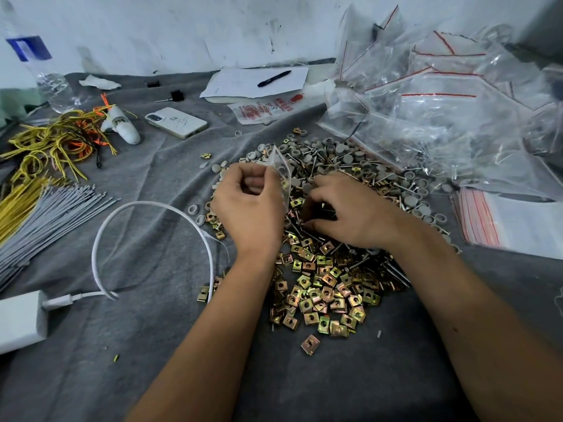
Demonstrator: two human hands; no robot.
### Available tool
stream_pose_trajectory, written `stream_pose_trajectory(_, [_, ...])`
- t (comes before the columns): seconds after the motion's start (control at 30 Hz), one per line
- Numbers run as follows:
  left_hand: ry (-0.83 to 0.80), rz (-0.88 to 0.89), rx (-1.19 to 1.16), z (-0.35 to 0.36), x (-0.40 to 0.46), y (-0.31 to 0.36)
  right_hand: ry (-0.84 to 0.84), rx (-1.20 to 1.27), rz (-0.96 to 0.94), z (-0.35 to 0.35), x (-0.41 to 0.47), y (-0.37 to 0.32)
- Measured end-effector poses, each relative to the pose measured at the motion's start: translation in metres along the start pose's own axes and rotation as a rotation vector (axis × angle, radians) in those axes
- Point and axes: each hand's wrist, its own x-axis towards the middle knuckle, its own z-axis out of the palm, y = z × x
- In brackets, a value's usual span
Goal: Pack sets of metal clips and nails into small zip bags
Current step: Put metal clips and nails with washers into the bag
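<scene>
Gold clips point(323, 287) lie piled on grey cloth point(152, 330). Left hand point(249, 205) pinches a bag point(281, 172). Right hand point(350, 211) curls its fingers into the nails point(393, 269).

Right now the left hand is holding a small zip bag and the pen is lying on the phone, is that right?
Not quite. The left hand does hold the small zip bag, but the head view shows the pen lying on the sheet of paper, not on the phone.
</scene>
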Motion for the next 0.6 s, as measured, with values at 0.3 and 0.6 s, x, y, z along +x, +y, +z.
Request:
stream_pose_trajectory(0.3, [-0.164, -0.012, 0.146, 0.001, 0.000, -0.003, 0.532, 0.338, 0.071, -0.008, -0.003, -0.006])
stream_pose_trajectory(0.6, [-0.249, 0.031, 0.200, 0.003, -0.001, -0.004, 0.653, 0.292, -0.039, -0.012, -0.005, -0.011])
